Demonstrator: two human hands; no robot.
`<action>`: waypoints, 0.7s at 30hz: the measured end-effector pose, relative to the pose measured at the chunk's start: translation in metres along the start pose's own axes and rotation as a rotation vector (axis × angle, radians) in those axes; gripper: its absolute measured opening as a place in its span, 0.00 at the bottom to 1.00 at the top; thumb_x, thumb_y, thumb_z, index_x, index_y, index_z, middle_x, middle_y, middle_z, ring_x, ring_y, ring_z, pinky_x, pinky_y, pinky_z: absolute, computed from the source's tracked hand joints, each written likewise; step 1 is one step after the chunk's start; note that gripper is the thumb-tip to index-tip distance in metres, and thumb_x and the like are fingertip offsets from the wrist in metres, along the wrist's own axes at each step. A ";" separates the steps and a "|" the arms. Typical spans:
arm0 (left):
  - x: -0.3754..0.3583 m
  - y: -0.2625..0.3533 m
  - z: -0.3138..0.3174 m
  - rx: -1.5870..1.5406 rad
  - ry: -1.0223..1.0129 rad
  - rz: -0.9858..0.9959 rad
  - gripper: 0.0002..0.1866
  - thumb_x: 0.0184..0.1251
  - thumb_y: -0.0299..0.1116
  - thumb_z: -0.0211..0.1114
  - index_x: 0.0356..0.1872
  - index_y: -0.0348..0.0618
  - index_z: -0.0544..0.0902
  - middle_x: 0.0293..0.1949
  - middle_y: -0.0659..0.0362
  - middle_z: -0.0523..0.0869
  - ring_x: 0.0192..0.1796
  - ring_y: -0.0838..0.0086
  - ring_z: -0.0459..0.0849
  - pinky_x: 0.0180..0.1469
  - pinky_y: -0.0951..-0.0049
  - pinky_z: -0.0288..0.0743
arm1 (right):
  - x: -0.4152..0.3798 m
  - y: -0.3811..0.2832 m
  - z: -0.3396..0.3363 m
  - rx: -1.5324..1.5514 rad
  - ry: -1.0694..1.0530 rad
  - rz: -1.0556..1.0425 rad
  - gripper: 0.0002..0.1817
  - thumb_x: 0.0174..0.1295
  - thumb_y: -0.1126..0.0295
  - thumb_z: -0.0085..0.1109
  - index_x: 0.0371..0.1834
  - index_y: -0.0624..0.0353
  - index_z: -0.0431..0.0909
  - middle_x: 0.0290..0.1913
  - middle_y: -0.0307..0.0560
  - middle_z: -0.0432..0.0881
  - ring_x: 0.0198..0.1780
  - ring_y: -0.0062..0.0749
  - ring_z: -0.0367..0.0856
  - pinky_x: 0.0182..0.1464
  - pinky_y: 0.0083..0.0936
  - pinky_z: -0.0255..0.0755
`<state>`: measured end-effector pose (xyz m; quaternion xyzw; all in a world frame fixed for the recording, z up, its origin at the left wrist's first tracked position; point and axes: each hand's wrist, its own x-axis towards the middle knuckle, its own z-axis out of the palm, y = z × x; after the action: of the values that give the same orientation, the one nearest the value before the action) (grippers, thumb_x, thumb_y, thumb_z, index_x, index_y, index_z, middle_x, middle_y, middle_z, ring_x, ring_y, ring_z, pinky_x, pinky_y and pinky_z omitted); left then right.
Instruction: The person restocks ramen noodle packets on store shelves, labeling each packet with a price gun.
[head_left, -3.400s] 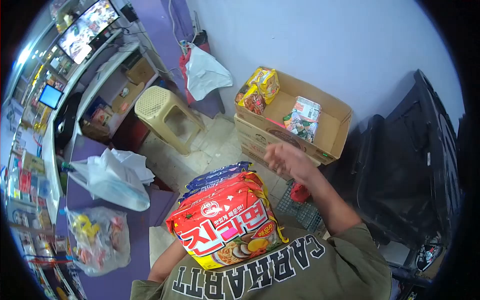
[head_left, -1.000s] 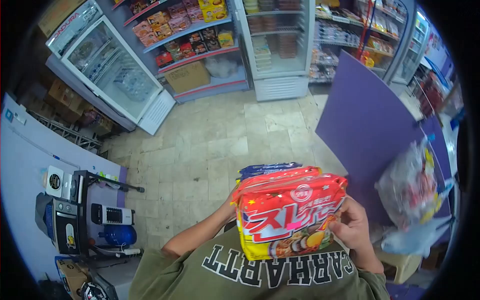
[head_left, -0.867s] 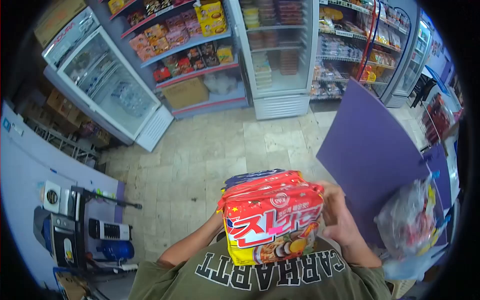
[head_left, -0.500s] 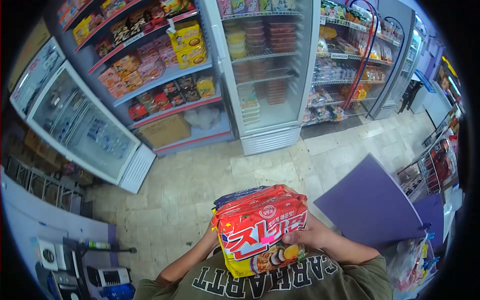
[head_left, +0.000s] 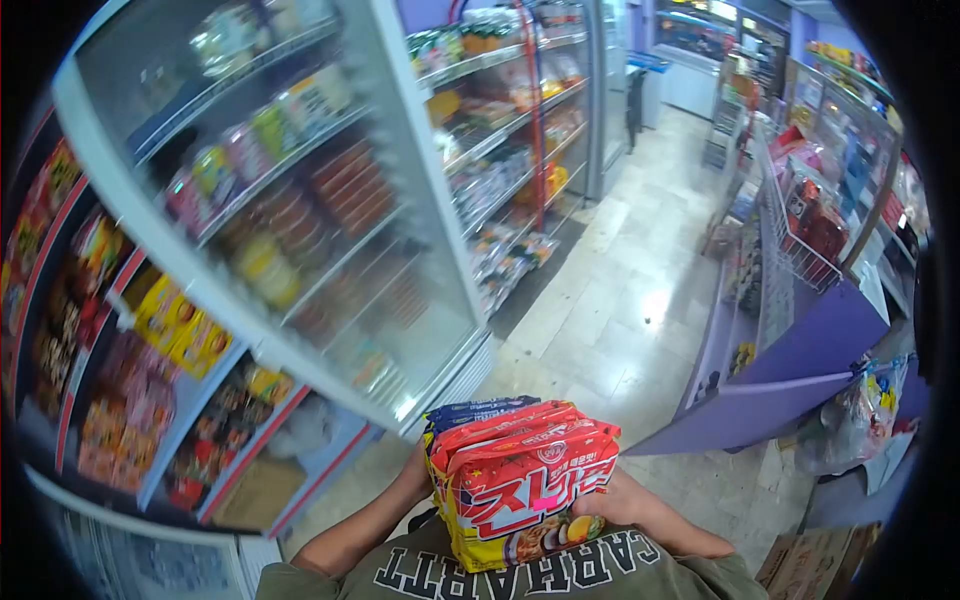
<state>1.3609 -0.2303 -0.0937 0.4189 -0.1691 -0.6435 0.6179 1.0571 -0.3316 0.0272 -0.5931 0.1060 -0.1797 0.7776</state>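
Note:
Against my chest I carry a bundle of instant noodle multipacks. The front red pack point(head_left: 525, 500) has large white Korean lettering and a picture of a noodle bowl with egg. A dark blue pack point(head_left: 478, 408) shows behind it at the back left. My left hand point(head_left: 418, 472) holds the left side of the bundle, its fingers hidden behind the packs. My right hand point(head_left: 618, 497) grips the right side, with most of its fingers out of sight.
A tall glass-door fridge point(head_left: 330, 230) stands close on the left, beside shelves of noodle packs point(head_left: 185, 325). Ahead, a tiled aisle point(head_left: 600, 290) runs past a stocked rack point(head_left: 510, 130). A purple counter panel point(head_left: 770, 400) and a plastic bag point(head_left: 850, 430) are at the right.
My view has turned right, toward the aisle; the fridge and noodle shelves have shifted left and the fridge looms larger. The noodle packs stay in my hands.

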 end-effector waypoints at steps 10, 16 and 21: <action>0.263 0.076 0.037 0.586 -0.370 0.084 0.25 0.70 0.49 0.52 0.60 0.42 0.70 0.56 0.56 0.77 0.55 0.73 0.78 0.56 0.68 0.74 | 0.093 -0.035 -0.120 0.082 0.524 0.046 0.32 0.57 0.61 0.65 0.62 0.64 0.66 0.56 0.42 0.76 0.57 0.26 0.73 0.60 0.29 0.66; 0.442 0.100 0.097 0.473 -0.701 -0.299 0.37 0.64 0.56 0.57 0.66 0.41 0.63 0.60 0.57 0.74 0.61 0.73 0.72 0.63 0.69 0.66 | 0.126 -0.034 -0.187 0.292 0.909 -0.005 0.33 0.55 0.58 0.66 0.61 0.63 0.67 0.55 0.43 0.77 0.55 0.28 0.75 0.58 0.28 0.69; 0.580 0.115 0.167 0.396 -0.799 -0.425 0.36 0.63 0.52 0.58 0.67 0.41 0.62 0.61 0.57 0.73 0.61 0.73 0.72 0.63 0.70 0.67 | 0.186 -0.039 -0.250 0.224 1.129 -0.145 0.32 0.55 0.57 0.66 0.59 0.62 0.68 0.52 0.43 0.78 0.51 0.26 0.76 0.53 0.26 0.71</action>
<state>1.3776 -0.8444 -0.1024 0.2741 -0.4228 -0.8210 0.2682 1.1265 -0.6377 0.0055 -0.3253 0.4438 -0.5313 0.6442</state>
